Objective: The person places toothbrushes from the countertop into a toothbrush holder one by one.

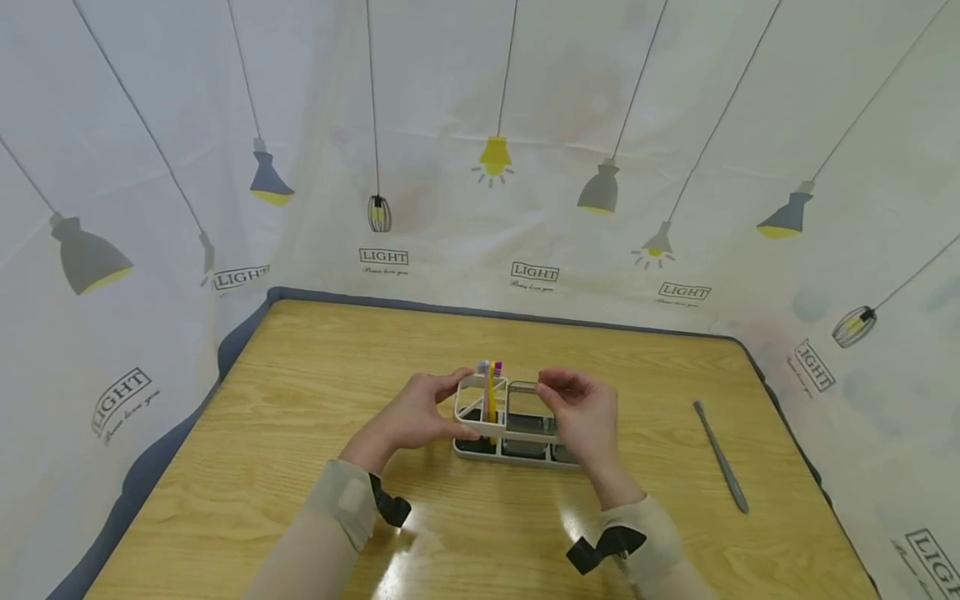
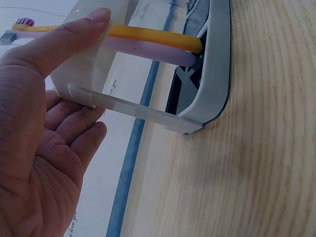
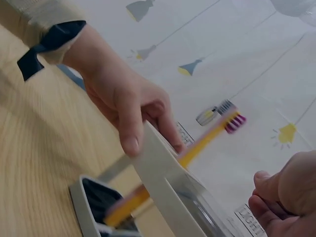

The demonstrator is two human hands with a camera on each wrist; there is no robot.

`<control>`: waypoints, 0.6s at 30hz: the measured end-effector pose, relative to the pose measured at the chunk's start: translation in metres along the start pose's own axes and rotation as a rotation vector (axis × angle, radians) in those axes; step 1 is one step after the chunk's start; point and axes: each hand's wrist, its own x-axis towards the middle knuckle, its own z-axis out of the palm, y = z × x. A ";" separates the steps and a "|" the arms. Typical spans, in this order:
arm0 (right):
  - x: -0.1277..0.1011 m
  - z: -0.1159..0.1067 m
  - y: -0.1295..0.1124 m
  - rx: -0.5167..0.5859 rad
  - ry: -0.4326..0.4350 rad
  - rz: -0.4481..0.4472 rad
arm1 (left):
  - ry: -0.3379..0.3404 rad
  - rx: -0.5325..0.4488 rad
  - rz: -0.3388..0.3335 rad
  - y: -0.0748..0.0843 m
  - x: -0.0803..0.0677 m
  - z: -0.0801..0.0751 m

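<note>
A white compartment holder (image 1: 517,436) stands in the middle of the wooden table (image 1: 300,400). A yellow toothbrush (image 1: 491,396) and a purple toothbrush (image 1: 498,367) stand upright in its left section. My left hand (image 1: 438,408) grips the left end, with the thumb on the near wall and the fingers round the far side. The left wrist view shows that thumb on the holder (image 2: 212,74) beside the yellow toothbrush (image 2: 153,35). My right hand (image 1: 558,392) is at the right end and pinches the top rim. In the right wrist view its curled fingertips (image 3: 259,185) lie beside the holder (image 3: 158,168).
A slim grey metal tool (image 1: 720,457) lies on the table to the right, well apart from the holder. A white curtain printed with lamps (image 1: 495,158) closes in the table at the back and on both sides. The table edge is dark blue.
</note>
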 end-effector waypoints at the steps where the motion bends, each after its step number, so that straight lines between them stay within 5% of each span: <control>1: 0.001 -0.007 0.001 -0.012 0.006 -0.009 | -0.002 -0.003 -0.007 0.001 0.000 0.000; 6: 0.008 -0.043 0.008 -0.076 0.041 -0.077 | 0.006 -0.018 -0.018 0.003 -0.002 -0.001; 18: 0.029 -0.151 0.016 -0.412 0.178 -0.060 | 0.010 0.000 -0.017 0.004 0.000 0.001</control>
